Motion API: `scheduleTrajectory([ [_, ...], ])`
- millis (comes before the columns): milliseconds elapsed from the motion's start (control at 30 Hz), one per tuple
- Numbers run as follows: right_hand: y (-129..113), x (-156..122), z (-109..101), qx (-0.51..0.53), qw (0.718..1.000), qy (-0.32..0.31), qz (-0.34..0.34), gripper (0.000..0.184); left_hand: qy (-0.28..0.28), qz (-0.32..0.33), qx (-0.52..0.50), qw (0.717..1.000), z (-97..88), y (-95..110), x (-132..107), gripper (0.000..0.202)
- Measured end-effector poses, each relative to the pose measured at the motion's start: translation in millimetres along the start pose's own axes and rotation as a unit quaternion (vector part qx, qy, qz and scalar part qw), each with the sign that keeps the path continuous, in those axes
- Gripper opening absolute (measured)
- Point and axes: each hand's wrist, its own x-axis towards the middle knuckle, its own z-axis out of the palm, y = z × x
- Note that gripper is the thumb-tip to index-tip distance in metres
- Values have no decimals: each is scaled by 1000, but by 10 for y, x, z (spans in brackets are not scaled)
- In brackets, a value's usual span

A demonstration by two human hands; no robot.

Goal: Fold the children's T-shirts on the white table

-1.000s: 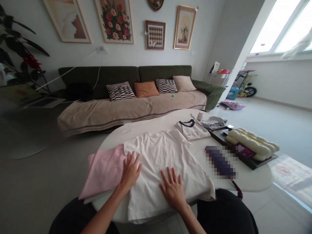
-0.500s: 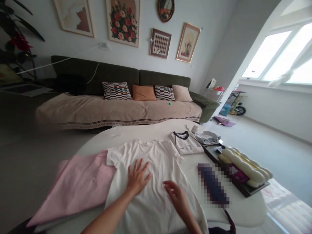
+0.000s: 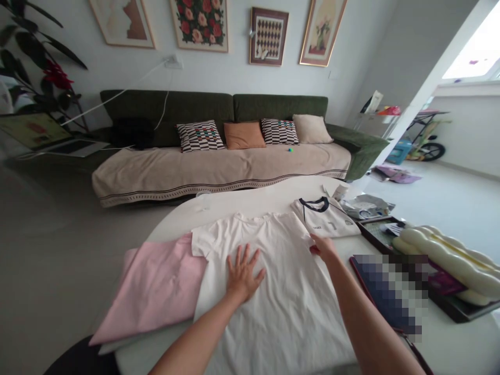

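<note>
A white T-shirt (image 3: 273, 302) lies spread flat on the white table, its collar pointing away from me. My left hand (image 3: 244, 276) rests open on its chest, fingers spread. At the edge of the right-hand sleeve is my right hand (image 3: 325, 248), its fingers curled closed on the cloth; the fingertips are partly hidden. To the left, partly beside the shirt, lies a smooth pink cloth (image 3: 160, 291). A folded white jersey (image 3: 330, 219) with a dark collar sits just beyond my right hand.
On the table's right stand a dark tray (image 3: 455, 311) with a puffy cream object (image 3: 449, 260) and a crumpled silvery bag (image 3: 367, 205). A blurred dark-blue item (image 3: 386, 291) lies near my right forearm. Behind the table (image 3: 183, 208) is a green sofa (image 3: 281, 107).
My right hand has moved right and away from me, from above the shirt's middle to its right sleeve. My left hand stays flat on the shirt. The view has shifted.
</note>
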Motion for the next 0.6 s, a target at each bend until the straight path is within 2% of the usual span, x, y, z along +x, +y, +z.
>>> scheduleTrajectory([
  [100, -106, -2, 212, -52, 997, -49, -16, 30, -1, -4, 3, 1000, 3, 1, 43, 59],
  [200, -187, -122, 387, -108, 986, -92, -86, 26, 4, -3, 4, 1000, 9, 0, 56, 59],
  [333, -221, -436, 597, -193, 947, -117, -228, 8, 6, -4, 2, 1000, 16, -1, 50, 59],
  [433, -197, -629, 714, -249, 916, -110, -295, 12, 2, -5, 4, 1000, 16, -2, 54, 59],
  [533, -221, -591, 666, -289, 901, -94, -310, 10, 2, -6, 8, 1000, 13, -3, 56, 59],
  [600, -280, -408, 472, -305, 902, -73, -297, 8, 5, -7, 10, 1000, 6, -1, 52, 59],
])
